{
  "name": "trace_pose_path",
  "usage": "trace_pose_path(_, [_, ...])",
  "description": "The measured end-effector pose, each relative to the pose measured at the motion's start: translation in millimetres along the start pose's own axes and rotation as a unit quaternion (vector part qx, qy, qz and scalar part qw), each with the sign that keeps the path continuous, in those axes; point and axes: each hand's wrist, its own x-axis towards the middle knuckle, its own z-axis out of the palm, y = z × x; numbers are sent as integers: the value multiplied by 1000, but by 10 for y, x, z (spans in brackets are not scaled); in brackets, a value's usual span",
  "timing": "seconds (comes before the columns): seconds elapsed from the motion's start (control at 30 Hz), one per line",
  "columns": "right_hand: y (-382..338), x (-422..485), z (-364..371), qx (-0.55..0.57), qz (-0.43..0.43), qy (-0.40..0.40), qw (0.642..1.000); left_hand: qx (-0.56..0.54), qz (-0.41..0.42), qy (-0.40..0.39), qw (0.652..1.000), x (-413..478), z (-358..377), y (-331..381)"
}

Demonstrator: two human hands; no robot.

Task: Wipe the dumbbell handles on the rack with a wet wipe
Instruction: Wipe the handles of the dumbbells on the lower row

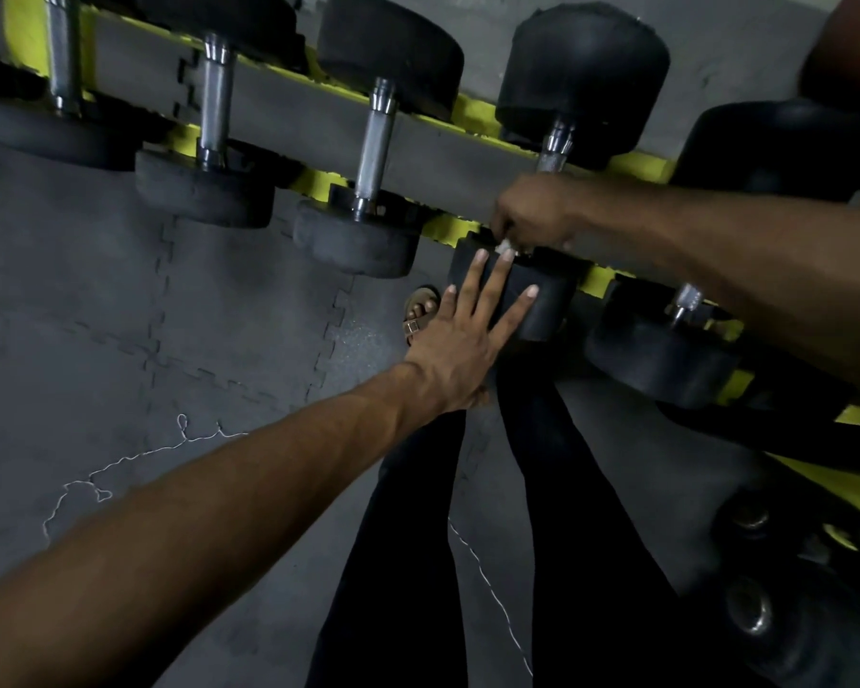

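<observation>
1. The right hand (532, 216) is curled round the near end of the chrome handle (553, 151) of the fourth dumbbell (582, 77) from the rack's left end. It clamps a wet wipe (508, 247) against the metal, and only a white scrap of the wipe shows below the fingers.
2. The left hand (460, 350) lies flat with straight, spread fingers on that dumbbell's near head (542, 305) at the front rail and grips nothing. It is probably there to stop the weight rolling while the handle is rubbed.
3. The dumbbells lie crosswise on the rack (314, 183), heads resting on the yellow front and back rails, so each handle hangs clear between them for wiping.
4. Counted on the upper tier: five dumbbells and five handles. The fifth handle (686, 300) is partly covered by the right forearm.
5. At the lower right corner, two dumbbell ends (750, 518) show on a lower tier.
6. There is one wipe and two hands.
</observation>
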Motion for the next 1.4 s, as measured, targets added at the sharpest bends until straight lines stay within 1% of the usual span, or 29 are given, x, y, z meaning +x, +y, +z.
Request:
trace_pose_path(0.03, [25, -43, -55, -5, -33, 9, 999, -6, -1, -4, 1000, 3, 14, 10])
trace_pose_path(0.07, [50, -92, -44, -35, -71, 45, 996, 1, 4, -2, 1000, 2, 23, 17])
trace_pose_path(0.13, [77, -249, 40, -57, -94, 124, 986, 1, 2, -1, 1000, 0, 11, 1])
trace_pose_path(0.23, [75, -408, 401, -119, -113, 238, 957, 10, -2, 2, 1000, 18, 26, 11])
trace_pose_path(0.27, [72, -440, 527, -88, -104, 256, 957, 5, -4, -3, 1000, 11, 15, 9])
trace_pose_path(0.33, [86, -490, 690, 44, -51, 299, 952, -2, 0, -5, 1000, 1, 7, 12])
trace_pose_path(0.4, [98, -507, 823, 176, 47, 311, 933, 2, -1, -12, 1000, -5, -27, 16])
trace_pose_path(0.43, [84, -497, 887, 237, 98, 310, 915, 5, -1, -13, 1000, -6, -30, 24])
trace_pose_path(0.5, [77, -392, 973, 382, 188, 295, 855, 7, -6, -22, 1000, -6, -36, 26])
trace_pose_path(0.6, [121, -149, 982, 564, 248, 254, 745, 4, -4, -16, 1000, 3, -22, 25])
trace_pose_path(0.7, [191, -3, 877, 710, 222, 216, 632, 4, -2, -20, 1000, 3, -16, 25])
trace_pose_path(0.77, [273, 47, 726, 785, 187, 215, 550, 12, -1, -20, 1000, 2, -11, 28])
trace_pose_path(0.8, [332, 78, 642, 823, 161, 225, 495, 17, 0, -18, 1000, 11, -6, 23])
trace_pose_path(0.87, [458, 174, 520, 887, 129, 254, 363, 22, 2, -21, 1000, 8, -11, 25])
trace_pose_path(0.9, [472, 211, 494, 902, 123, 270, 315, 23, 2, -21, 1000, 7, -16, 27])
trace_pose_path(0.93, [429, 212, 484, 906, 127, 288, 283, 25, 1, -21, 999, 4, -18, 31])
trace_pose_path(1.0, [297, 196, 507, 897, 145, 335, 251, 27, -1, -22, 999, 6, -16, 41])
trace_pose_path(1.03, [242, 188, 531, 875, 162, 378, 255, 27, -3, -23, 999, 10, -17, 39])
trace_pose_path(1.07, [210, 193, 579, 825, 199, 440, 295, 26, -4, -26, 999, 14, -16, 38])
trace_pose_path(1.1, [184, 186, 626, 745, 236, 508, 362, 26, -5, -29, 999, 14, -21, 38])
trace_pose_path(1.13, [151, 162, 653, 643, 264, 567, 442, 25, -6, -30, 999, 11, -26, 41])
trace_pose_path(1.17, [122, 147, 693, 540, 267, 600, 526, 23, -5, -30, 999, 9, -28, 41])
trace_pose_path(1.2, [80, 126, 735, 433, 256, 612, 611, 19, -4, -28, 999, 6, -33, 42])
trace_pose_path(1.23, [47, 100, 774, 332, 235, 603, 686, 16, -3, -28, 999, 6, -36, 43])
trace_pose_path(1.27, [40, 61, 784, 235, 208, 584, 749, 15, -2, -29, 999, 5, -42, 40])
trace_pose_path(1.3, [46, -10, 749, 141, 182, 565, 792, 17, -3, -30, 999, 3, -42, 39])
trace_pose_path(1.33, [110, -23, 739, 54, 156, 551, 818, 19, -4, -31, 999, 4, -43, 38])
trace_pose_path(1.37, [181, -45, 711, -15, 139, 544, 828, 20, -5, -30, 999, 5, -37, 39])
trace_pose_path(1.4, [255, -59, 690, -55, 135, 537, 831, 20, -5, -30, 999, 9, -31, 39])
